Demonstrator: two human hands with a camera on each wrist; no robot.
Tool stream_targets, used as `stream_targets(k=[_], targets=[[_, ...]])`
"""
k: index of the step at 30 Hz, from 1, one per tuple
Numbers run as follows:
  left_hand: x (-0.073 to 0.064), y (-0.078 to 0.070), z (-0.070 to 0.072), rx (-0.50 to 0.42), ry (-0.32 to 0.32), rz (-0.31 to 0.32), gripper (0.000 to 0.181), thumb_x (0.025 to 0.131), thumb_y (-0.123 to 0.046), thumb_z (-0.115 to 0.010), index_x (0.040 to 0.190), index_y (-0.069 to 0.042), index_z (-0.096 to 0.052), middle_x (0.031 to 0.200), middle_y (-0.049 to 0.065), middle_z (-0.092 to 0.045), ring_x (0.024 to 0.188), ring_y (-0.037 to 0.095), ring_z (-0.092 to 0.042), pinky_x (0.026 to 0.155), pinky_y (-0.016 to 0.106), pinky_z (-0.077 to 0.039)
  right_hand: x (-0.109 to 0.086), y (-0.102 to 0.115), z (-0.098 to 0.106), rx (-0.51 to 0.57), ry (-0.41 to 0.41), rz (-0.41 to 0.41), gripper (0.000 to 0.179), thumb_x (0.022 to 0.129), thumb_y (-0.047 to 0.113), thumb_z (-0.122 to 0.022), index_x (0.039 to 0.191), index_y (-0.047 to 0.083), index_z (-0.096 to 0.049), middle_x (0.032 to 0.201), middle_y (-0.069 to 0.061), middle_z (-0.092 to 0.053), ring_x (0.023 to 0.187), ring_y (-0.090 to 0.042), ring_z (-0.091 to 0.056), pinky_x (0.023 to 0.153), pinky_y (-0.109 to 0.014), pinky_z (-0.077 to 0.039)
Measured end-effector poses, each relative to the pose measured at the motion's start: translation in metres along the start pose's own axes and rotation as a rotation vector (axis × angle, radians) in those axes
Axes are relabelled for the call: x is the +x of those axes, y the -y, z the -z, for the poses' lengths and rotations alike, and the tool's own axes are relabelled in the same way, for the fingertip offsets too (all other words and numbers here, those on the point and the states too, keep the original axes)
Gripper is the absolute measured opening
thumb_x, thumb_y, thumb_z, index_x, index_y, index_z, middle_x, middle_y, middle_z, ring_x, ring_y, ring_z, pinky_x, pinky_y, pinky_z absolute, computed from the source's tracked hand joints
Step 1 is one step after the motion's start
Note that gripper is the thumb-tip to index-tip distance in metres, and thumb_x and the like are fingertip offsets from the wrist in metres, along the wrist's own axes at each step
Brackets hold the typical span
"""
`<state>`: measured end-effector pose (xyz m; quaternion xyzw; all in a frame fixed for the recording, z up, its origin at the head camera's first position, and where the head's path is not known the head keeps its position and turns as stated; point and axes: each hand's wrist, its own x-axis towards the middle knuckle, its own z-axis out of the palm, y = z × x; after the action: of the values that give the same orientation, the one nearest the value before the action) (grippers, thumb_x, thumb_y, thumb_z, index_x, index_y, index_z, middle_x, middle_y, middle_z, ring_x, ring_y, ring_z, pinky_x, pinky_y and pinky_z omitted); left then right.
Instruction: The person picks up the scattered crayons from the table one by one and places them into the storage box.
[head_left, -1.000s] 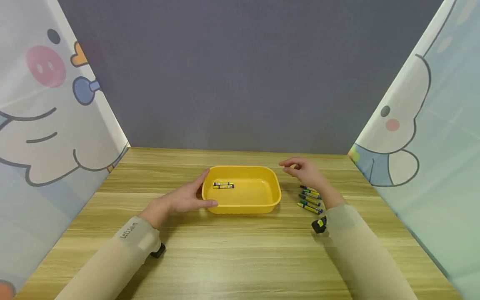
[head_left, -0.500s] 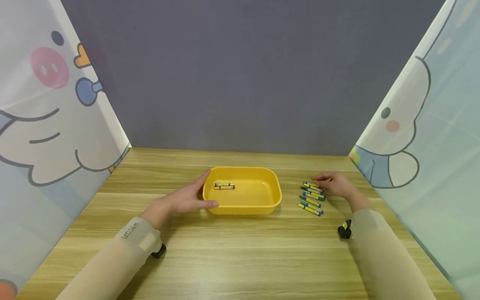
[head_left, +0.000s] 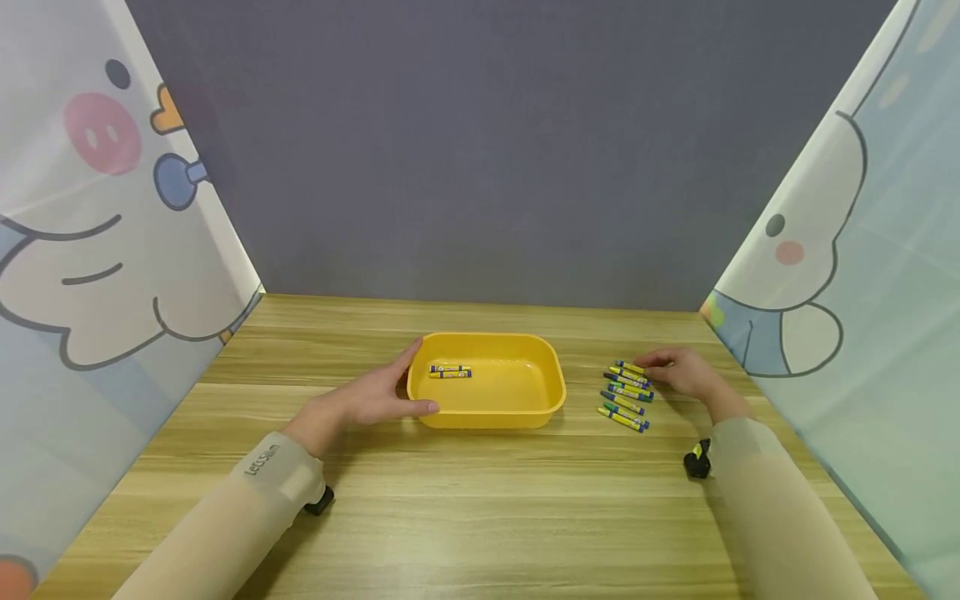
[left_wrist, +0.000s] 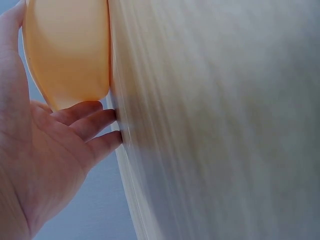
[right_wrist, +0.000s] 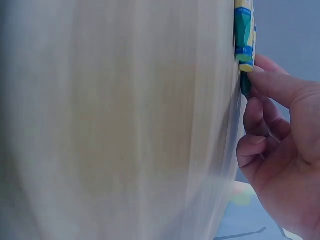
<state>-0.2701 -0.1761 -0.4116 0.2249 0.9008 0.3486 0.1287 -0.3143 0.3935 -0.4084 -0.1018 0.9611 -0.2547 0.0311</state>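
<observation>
A yellow plastic tray [head_left: 487, 419] stands mid-table with two yellow crayons [head_left: 450, 374] lying at its left end. My left hand [head_left: 375, 392] grips that end, thumb over the near rim and forefinger at the far corner. In the left wrist view the other fingers [left_wrist: 95, 122] lie against the tray's end wall [left_wrist: 75, 60]. To the right, several yellow and green crayons [head_left: 626, 392] lie in a loose row. My right hand [head_left: 686, 375] pinches at the right end of the farthest ones; in the right wrist view thumb and forefinger meet by the crayon tips [right_wrist: 245, 65].
The wooden table [head_left: 480, 517] runs back to a dark grey panel [head_left: 480, 150]. Printed cartoon curtains [head_left: 112, 208] flank it on both sides. A small black wrist camera [head_left: 697, 460] hangs under the right sleeve, another [head_left: 319, 502] under the left.
My right hand has moved right and slightly nearer, from above the table beside the tray to the far end of the crayon row. The left hand has stayed at the tray.
</observation>
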Motion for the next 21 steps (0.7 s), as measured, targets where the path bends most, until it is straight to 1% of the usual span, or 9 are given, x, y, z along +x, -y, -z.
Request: stream_targets(k=[3, 6, 12, 16, 18, 21], targets=[[0.0, 0.0, 0.0, 0.0, 0.0, 0.0, 0.133, 0.09, -0.068, -0.082, 0.178, -0.019, 0.004, 0.183, 0.017, -0.021, 0.163, 0.038, -0.038, 0.133, 0.061, -0.029, 0.0, -0.003, 0.001, -0.005, 0.008, -0.01, 0.03, 0.108, 0.017, -0.07, 0.132, 0.001, -0.078, 0.129, -0.024, -0.077, 0.122, -0.047, -0.069, 0.102, -0.061, -0.055], [-0.001, 0.0, 0.0, 0.002, 0.0, 0.006, 0.133, 0.09, -0.068, -0.082, 0.178, -0.019, 0.004, 0.183, 0.018, -0.022, 0.162, 0.038, -0.038, 0.133, 0.062, -0.029, 0.0, -0.005, 0.002, -0.007, 0.015, -0.015, 0.029, 0.107, 0.016, -0.071, 0.131, 0.002, -0.078, 0.126, -0.023, -0.078, 0.119, -0.044, -0.07, 0.099, -0.055, -0.057], [-0.002, -0.002, 0.0, 0.021, 0.0, 0.012, 0.132, 0.091, -0.069, -0.081, 0.179, -0.018, 0.004, 0.182, 0.018, -0.023, 0.161, 0.039, -0.039, 0.132, 0.062, -0.031, -0.001, -0.006, 0.003, -0.017, 0.015, -0.017, 0.029, 0.107, 0.016, -0.071, 0.129, 0.001, -0.079, 0.121, -0.022, -0.079, 0.109, -0.036, -0.072, 0.088, -0.042, -0.057], [-0.001, -0.001, -0.001, 0.034, -0.001, 0.018, 0.132, 0.09, -0.07, -0.081, 0.179, -0.019, 0.004, 0.182, 0.018, -0.025, 0.161, 0.038, -0.041, 0.132, 0.061, -0.032, -0.002, 0.0, 0.004, 0.013, 0.004, -0.015, 0.032, 0.108, 0.019, -0.069, 0.134, 0.002, -0.077, 0.121, -0.022, -0.077, 0.102, -0.029, -0.07, 0.08, -0.035, -0.055], [0.0, -0.001, -0.001, 0.034, -0.003, 0.022, 0.132, 0.09, -0.07, -0.081, 0.179, -0.019, 0.004, 0.181, 0.019, -0.026, 0.16, 0.038, -0.042, 0.132, 0.061, -0.033, -0.001, 0.004, 0.004, 0.027, 0.0, -0.005, 0.034, 0.11, 0.021, -0.067, 0.138, 0.003, -0.075, 0.125, -0.023, -0.074, 0.103, -0.029, -0.069, 0.079, -0.035, -0.055], [0.001, -0.001, -0.001, 0.045, -0.004, 0.014, 0.132, 0.091, -0.07, -0.08, 0.178, -0.017, 0.004, 0.18, 0.021, -0.027, 0.16, 0.04, -0.042, 0.131, 0.062, -0.033, 0.001, 0.013, 0.004, 0.022, -0.014, 0.017, 0.035, 0.112, 0.025, -0.065, 0.141, 0.008, -0.075, 0.132, -0.022, -0.072, 0.11, -0.032, -0.067, 0.084, -0.037, -0.055]])
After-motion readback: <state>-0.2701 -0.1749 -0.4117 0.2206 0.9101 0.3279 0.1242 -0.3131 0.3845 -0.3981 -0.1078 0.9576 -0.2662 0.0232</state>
